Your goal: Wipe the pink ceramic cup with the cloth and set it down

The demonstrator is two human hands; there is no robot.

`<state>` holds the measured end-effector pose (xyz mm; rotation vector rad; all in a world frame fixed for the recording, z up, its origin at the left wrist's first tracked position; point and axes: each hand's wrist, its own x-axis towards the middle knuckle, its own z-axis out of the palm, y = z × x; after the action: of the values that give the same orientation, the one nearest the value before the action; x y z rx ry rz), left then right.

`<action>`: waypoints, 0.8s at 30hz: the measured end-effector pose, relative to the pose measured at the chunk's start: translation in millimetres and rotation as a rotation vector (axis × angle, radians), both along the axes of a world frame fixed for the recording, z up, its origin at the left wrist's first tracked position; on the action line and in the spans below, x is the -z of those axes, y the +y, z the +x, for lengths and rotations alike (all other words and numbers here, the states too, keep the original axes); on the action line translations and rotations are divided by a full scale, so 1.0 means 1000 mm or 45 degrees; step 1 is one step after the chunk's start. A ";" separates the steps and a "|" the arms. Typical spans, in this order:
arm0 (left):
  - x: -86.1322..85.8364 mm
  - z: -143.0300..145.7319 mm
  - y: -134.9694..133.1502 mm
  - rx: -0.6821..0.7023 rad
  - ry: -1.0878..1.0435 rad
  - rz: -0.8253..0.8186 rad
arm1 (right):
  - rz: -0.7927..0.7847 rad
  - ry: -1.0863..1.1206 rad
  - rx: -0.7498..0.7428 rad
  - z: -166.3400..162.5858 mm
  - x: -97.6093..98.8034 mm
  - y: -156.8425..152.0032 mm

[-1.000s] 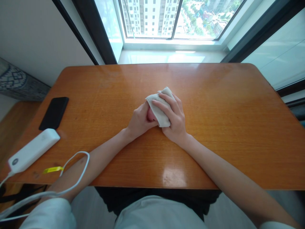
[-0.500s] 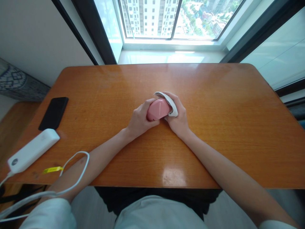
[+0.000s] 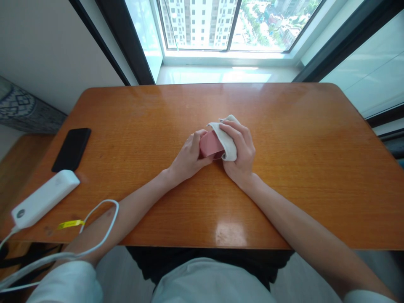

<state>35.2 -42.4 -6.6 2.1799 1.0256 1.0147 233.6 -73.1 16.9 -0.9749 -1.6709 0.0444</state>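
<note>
Near the middle of the table, my left hand [image 3: 191,155] is wrapped round a small pink object [image 3: 211,144] with flat, angled faces; its kind I cannot make out. My right hand [image 3: 240,151] is closed on a white cloth [image 3: 227,142] and presses it against the right side of the pink object. A fold of the cloth sticks out above the right fingers. The cloth and both hands' fingers hide much of the pink object.
A black phone [image 3: 72,149] lies at the left of the wooden table [image 3: 284,198]. Closer to me is a white, elongated device [image 3: 46,198] with a cable. A white cable [image 3: 114,219] with a yellow tag [image 3: 71,224] loops over my left forearm. Beyond the table stands a window [image 3: 233,25].
My right hand and the cloth have shifted slightly right and turned over the pink object's edge, with more cloth showing above. The pink object has tilted and moved a little right.
</note>
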 end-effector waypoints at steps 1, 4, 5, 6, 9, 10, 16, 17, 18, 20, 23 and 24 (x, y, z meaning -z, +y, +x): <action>0.002 0.000 0.001 -0.007 0.030 0.005 | 0.041 -0.046 0.015 0.001 -0.001 0.000; 0.008 -0.001 0.003 -0.033 0.162 0.072 | 0.117 -0.201 0.072 0.003 -0.002 0.001; 0.010 -0.002 0.003 -0.046 0.226 0.109 | 0.141 -0.254 0.088 0.004 -0.002 0.001; 0.012 -0.002 0.002 -0.066 0.298 0.144 | 0.168 -0.310 0.097 0.004 -0.002 0.000; 0.015 0.000 -0.002 -0.129 0.506 0.202 | 0.293 -0.466 0.084 0.004 -0.003 -0.001; 0.015 0.000 -0.004 -0.145 0.551 0.205 | 0.314 -0.497 0.076 0.003 -0.004 -0.002; 0.003 -0.001 -0.004 -0.153 0.350 0.206 | 0.232 -0.483 0.047 0.000 -0.005 -0.004; 0.000 -0.002 -0.004 -0.145 0.260 0.209 | 0.221 -0.480 0.045 -0.001 -0.005 -0.004; -0.002 -0.003 -0.005 -0.137 0.177 0.219 | 0.214 -0.485 0.045 -0.001 -0.005 -0.004; -0.005 -0.005 -0.006 -0.130 0.065 0.241 | 0.220 -0.501 0.038 -0.003 -0.006 -0.005; -0.006 -0.006 -0.008 -0.147 0.023 0.213 | 0.230 -0.519 0.003 -0.004 -0.005 -0.005; -0.006 -0.007 -0.008 -0.153 0.017 0.188 | 0.215 -0.513 -0.018 -0.005 -0.005 -0.005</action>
<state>28.5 -50.4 -0.9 2.2678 1.1317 1.1656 229.1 -78.1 21.8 -0.8825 -2.0112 -0.2972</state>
